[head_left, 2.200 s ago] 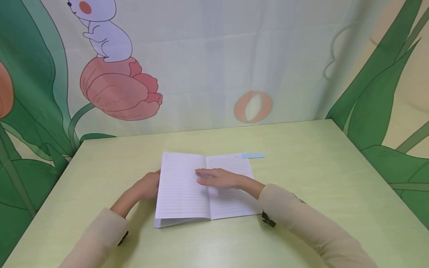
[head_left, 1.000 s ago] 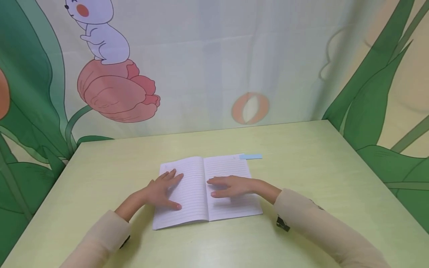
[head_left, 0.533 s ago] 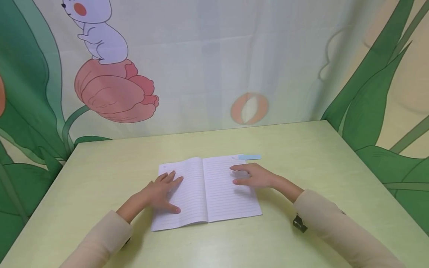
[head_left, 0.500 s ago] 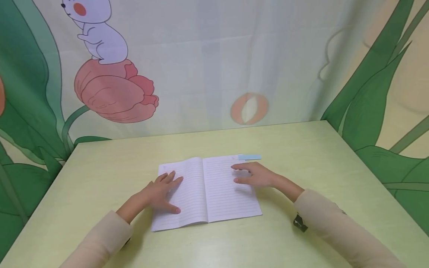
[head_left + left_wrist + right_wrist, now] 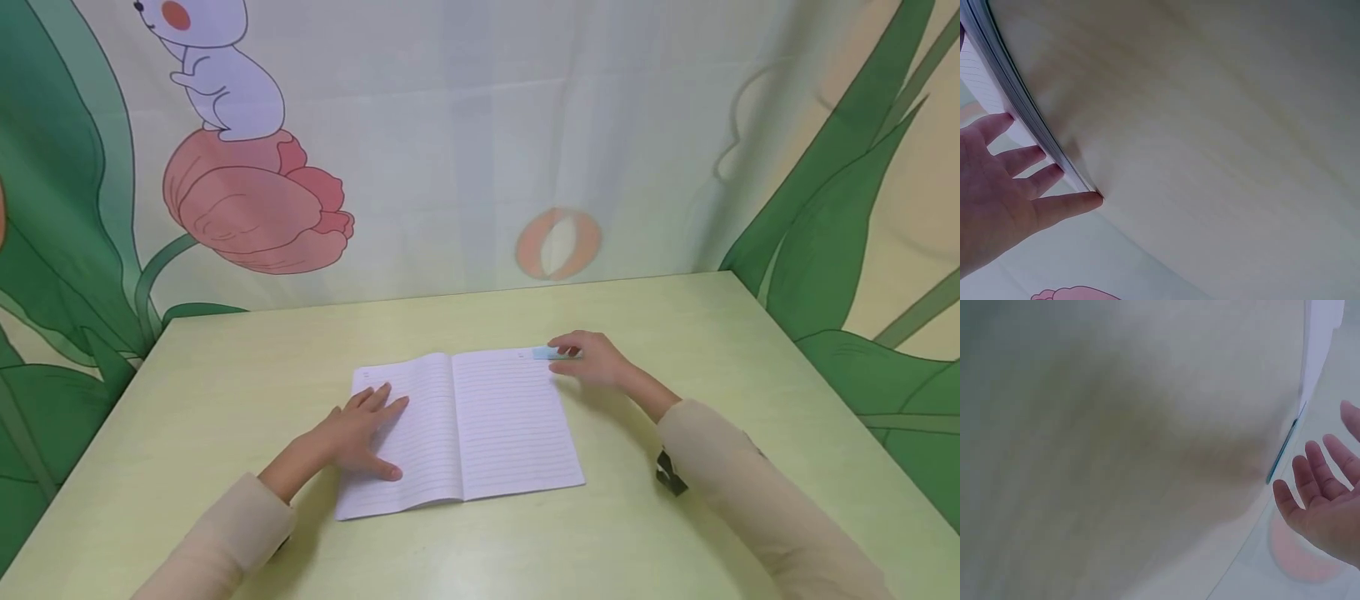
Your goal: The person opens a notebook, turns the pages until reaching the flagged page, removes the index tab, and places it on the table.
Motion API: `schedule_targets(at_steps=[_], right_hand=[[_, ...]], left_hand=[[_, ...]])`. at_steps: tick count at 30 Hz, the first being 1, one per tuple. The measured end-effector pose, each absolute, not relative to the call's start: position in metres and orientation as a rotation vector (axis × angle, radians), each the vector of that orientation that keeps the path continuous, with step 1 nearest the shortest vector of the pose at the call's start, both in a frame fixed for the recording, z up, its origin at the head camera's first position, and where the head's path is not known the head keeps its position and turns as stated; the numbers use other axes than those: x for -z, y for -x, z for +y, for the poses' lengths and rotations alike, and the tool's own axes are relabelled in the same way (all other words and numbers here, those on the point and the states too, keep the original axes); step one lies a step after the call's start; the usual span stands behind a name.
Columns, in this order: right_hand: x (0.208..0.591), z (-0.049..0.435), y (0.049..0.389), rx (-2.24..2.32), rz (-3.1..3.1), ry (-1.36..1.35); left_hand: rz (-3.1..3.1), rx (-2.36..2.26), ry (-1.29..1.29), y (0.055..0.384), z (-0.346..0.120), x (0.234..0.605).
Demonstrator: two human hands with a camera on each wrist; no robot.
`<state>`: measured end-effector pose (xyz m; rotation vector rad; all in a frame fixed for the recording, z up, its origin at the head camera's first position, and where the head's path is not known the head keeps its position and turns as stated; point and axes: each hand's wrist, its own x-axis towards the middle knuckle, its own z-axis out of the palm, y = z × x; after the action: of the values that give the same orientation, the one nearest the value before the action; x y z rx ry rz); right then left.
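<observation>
An open lined notebook (image 5: 513, 433) lies on the table with both pages facing up. My left hand (image 5: 356, 433) rests with spread fingers on its left page; in the left wrist view the fingertips of that hand (image 5: 1007, 184) show at the notebook's edge (image 5: 1025, 103). A light blue strip, like a bookmark (image 5: 542, 353), lies across the top right corner of the right page and sticks out past it. Over its outer end hovers my right hand (image 5: 597, 360), fingers loosely bent. In the right wrist view, the strip (image 5: 1282, 453) appears just beyond the fingers, edge-on.
The pale yellow-green table (image 5: 247, 375) stretches around the notebook on every side. Behind it hangs a printed curtain (image 5: 435, 167) with a rabbit, a flower and leaves, meeting the table's far edge.
My left hand has come from under the left page's edge to rest on the page, which now lies flatter. From mid-page, my right hand has moved right and away to the blue strip.
</observation>
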<state>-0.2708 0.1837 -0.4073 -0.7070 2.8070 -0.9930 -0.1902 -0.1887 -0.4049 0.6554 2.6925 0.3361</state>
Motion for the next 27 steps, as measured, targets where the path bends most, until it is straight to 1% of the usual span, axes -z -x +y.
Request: schedule_targets(at_steps=[16, 27], right_hand=[[0.413, 0.180, 0.301, 0.856, 2.821, 0.645], [0.414, 0.180, 0.305, 0.788, 2.808, 0.446]], left_hand=[[2.694, -0.306, -0.643, 0.191, -0.191, 0.410], [2.692, -0.320, -0.638, 0.192, -0.190, 0.409]])
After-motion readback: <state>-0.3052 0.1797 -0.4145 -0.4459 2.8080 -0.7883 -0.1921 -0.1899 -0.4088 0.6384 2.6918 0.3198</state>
